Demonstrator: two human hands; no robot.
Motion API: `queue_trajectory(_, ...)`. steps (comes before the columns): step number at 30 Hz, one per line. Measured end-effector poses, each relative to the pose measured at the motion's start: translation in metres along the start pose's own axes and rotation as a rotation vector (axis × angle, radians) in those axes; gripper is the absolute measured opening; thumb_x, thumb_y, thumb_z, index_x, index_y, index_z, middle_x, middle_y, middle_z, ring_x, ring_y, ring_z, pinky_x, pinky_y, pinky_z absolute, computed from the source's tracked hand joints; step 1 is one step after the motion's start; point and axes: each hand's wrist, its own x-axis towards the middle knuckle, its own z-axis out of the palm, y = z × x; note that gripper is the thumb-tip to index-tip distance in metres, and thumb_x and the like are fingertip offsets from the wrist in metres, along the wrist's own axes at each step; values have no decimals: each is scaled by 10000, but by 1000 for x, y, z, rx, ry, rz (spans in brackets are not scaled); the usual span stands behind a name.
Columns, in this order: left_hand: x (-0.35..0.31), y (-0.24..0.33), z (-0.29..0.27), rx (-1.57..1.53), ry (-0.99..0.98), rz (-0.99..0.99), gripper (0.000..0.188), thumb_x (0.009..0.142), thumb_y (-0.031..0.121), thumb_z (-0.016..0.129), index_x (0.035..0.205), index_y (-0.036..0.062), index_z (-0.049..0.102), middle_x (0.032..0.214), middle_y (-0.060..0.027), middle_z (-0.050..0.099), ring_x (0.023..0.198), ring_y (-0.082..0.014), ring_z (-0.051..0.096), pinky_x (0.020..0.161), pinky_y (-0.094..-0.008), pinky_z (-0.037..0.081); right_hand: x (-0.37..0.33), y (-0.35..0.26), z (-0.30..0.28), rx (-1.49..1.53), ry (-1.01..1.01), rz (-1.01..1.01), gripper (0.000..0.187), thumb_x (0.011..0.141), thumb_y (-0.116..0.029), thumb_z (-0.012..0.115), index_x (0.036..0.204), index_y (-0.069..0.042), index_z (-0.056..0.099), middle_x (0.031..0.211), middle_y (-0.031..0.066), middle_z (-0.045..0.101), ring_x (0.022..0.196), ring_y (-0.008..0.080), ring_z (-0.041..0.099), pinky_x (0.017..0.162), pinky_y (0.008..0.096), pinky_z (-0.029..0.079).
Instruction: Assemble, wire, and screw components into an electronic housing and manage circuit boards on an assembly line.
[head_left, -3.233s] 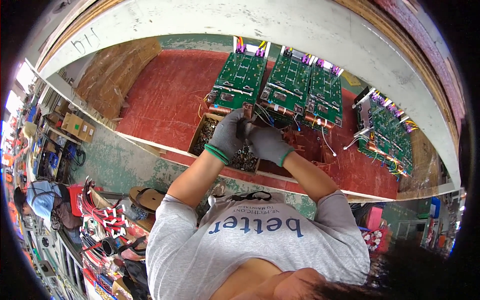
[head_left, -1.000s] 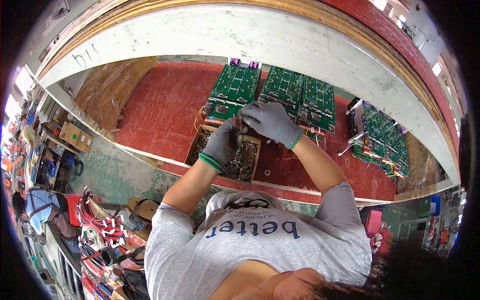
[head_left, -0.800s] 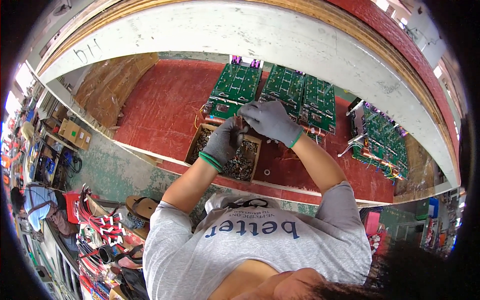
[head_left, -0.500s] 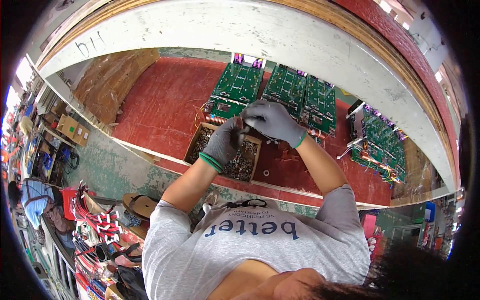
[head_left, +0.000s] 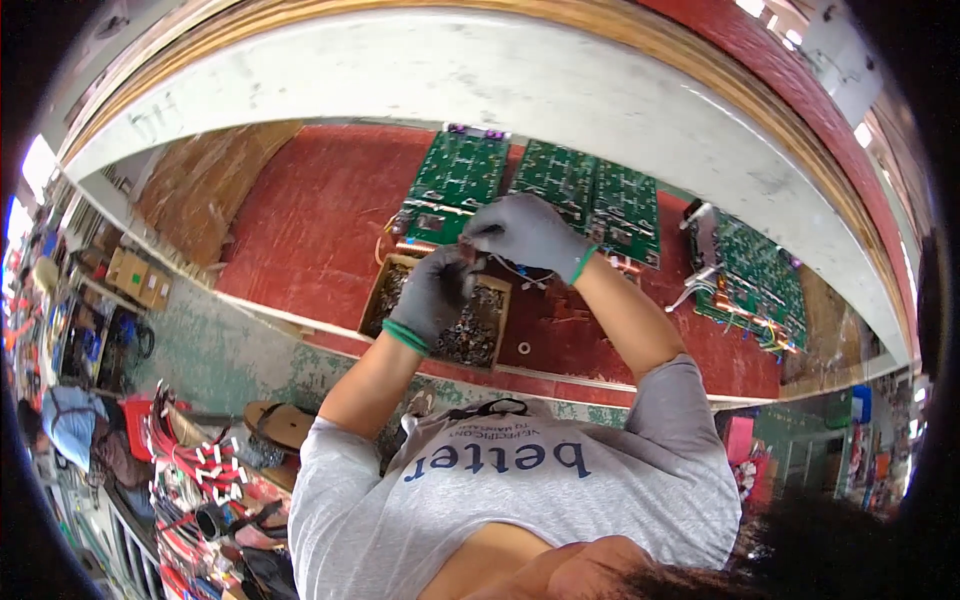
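Both my hands wear grey gloves with green cuffs and meet fingertip to fingertip over a shallow box of small metal hardware. My left hand is pinched closed above the box. My right hand reaches in from the right, its fingers bent and closed against the left fingertips. A small brownish thing shows between the fingertips, too small and blurred to name. Just beyond the hands lie green circuit boards, with a copper coil at the near edge of one. A pale washer rests on the red bench right of the box.
The red bench top runs under a thick white beam. Another circuit board with wires stands at the right. Red cables and a round brown-topped stool are at the lower left, near a person in blue.
The view has shifted slightly, so the bench and boards sit a little further left. My hands stay together over the box, fingertips still touching.
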Motion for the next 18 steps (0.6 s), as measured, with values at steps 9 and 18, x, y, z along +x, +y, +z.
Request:
queue_trajectory(9,5,-7,-20,211,-71,103,160,890,15,481,1027,48,557,1044,-48,579,976,-141,561,766,-193,491,-1,-9,1,-39,5,75,173,819,-293,646,908,-162,716,861,77,685,856,266,652,789,406,499)
queue_trajectory(18,6,-13,-24,686,-93,261,253,846,-88,456,1069,16,515,1085,-74,596,1044,-166,573,931,-271,446,-2,-1,6,-55,49,-109,164,849,-283,626,930,-160,698,876,75,657,875,266,633,777,410,497)
